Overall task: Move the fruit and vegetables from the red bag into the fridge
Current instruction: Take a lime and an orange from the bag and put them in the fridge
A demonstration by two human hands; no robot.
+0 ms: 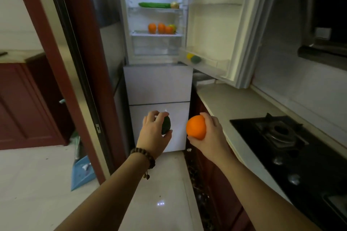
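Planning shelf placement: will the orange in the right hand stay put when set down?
The orange looks round and smooth, so it may roll. It seems firm: the right hand grips it undented. The shelf oranges sit still.

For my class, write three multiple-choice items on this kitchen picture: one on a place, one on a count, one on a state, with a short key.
1. Where does the long green cucumber lie?
A. the stove
B. a glass fridge shelf
C. the floor

2. How many round orange fruits sit on the shelf below it?
A. one
B. three
C. six

3. What is the state of the white upper fridge door?
A. open
B. closed
C. removed

Key: 1 B, it lies on a shelf beside a pale onion. 2 B, three stand in a row beside a yellow-green fruit. 3 A, it is swung out, showing its racks.
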